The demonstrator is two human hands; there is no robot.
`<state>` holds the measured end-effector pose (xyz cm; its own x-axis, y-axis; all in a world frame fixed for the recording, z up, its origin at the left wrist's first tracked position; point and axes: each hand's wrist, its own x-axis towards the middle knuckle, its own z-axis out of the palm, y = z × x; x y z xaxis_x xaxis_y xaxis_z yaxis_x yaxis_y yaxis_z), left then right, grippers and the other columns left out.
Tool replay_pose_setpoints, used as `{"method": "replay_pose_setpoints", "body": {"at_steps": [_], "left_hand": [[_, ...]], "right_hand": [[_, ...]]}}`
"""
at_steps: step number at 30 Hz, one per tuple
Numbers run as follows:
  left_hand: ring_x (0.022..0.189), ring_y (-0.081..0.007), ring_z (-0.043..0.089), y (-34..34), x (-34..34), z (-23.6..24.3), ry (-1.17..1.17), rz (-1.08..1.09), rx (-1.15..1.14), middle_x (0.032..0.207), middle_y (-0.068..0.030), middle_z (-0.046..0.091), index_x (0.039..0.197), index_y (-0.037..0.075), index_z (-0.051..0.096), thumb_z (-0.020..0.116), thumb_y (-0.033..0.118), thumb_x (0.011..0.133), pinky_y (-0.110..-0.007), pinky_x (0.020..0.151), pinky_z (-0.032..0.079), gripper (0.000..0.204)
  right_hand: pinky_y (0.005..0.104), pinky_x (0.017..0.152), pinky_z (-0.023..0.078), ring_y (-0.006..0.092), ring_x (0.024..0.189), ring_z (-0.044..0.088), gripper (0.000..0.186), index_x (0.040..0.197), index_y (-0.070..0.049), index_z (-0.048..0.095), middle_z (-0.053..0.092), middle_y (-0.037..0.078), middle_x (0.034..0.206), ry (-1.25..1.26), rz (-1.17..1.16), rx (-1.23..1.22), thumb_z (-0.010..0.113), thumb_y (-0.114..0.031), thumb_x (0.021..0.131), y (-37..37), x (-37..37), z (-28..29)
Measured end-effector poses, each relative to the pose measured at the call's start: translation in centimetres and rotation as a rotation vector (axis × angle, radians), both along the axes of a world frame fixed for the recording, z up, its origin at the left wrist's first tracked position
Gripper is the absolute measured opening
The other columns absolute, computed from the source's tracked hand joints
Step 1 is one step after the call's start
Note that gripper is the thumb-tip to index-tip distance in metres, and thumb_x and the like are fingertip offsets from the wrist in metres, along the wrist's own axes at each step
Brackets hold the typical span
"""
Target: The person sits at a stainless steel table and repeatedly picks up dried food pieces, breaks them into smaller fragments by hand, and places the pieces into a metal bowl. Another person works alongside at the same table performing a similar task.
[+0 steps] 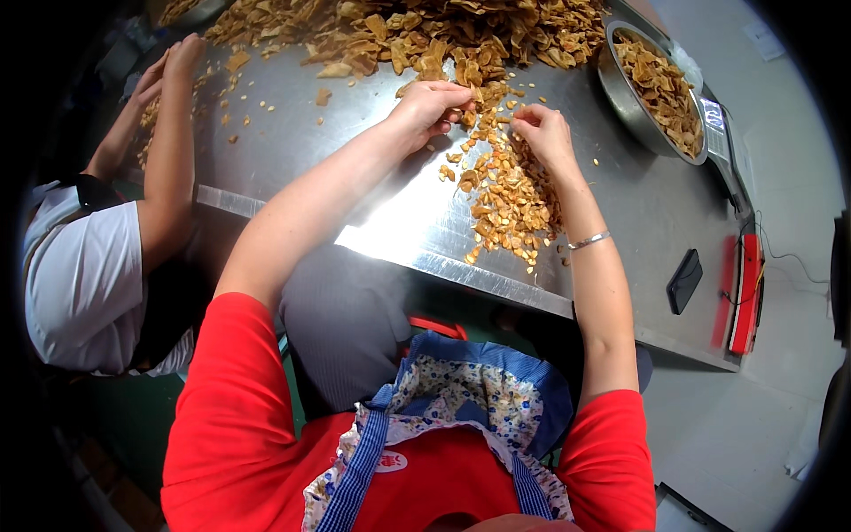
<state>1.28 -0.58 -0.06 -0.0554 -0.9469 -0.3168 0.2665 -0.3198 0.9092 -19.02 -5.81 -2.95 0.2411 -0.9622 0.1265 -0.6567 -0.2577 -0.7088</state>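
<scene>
1. While the left hand is bent over the lower edge of the heap, its fingers curl inward beside the brown slices; I can't make out whether it grips one.
2. The right hand faces it just across a narrow gap, thumb and fingertips drawn close together, a pose that seems suited to small bits; whether anything is pinched there is too fine to see.
3. Below and between the hands, small yellow pieces lie in a loose strip toward the table's near edge, probably there to be within easy reach of both hands.
4. The slices are banked along the far side of the steel table, which likely leaves working room in front.
5. To the right, a metal bowl holds more slices near a scale, perhaps placed there for weighing.
6. Farther right lie a dark phone and a red box, well apart from the food.
7. At left, a co-worker's hands are raised near other slices.
</scene>
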Motion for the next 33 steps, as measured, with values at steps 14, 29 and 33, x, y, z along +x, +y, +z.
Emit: {"method": "replay_pose_setpoints", "body": {"at_steps": [14,29,33], "left_hand": [[0.05,-0.0034,0.043,0.1,-0.1,-0.6,-0.038,-0.127,0.036,0.064,0.003,0.055,0.081,0.009,0.059,0.062,0.011,0.076,-0.016,0.044,0.034,0.007],[0.055,-0.0088,0.05,0.3,-0.7,-1.2,0.219,-0.15,-0.014,0.073,-0.0069,0.056,0.082,0.004,0.049,0.055,0.004,0.079,-0.021,0.048,0.041,0.006],[0.058,-0.0122,0.056,0.0,-0.5,-0.7,0.246,0.025,0.034,0.075,-0.0107,0.057,0.088,0.002,0.048,0.047,0.0,0.079,-0.02,0.049,0.047,0.009]], "right_hand": [[0.021,0.066,0.045,0.0098,0.072,0.055,0.014,0.089,-0.001,0.058,0.058,0.002,0.081,-0.669,0.414,0.595,0.06,-0.002,0.075,1.5,-0.7,3.5],[0.0206,0.056,0.042,0.0076,0.067,0.052,0.016,0.087,-0.002,0.054,0.056,0.002,0.076,-0.506,0.393,0.312,0.061,-0.004,0.073,0.9,0.5,3.5],[0.0321,0.067,0.046,0.0225,0.074,0.059,0.022,0.093,-0.004,0.059,0.061,0.009,0.084,0.134,0.132,-0.158,0.06,-0.011,0.071,-3.5,1.0,1.5]]}}
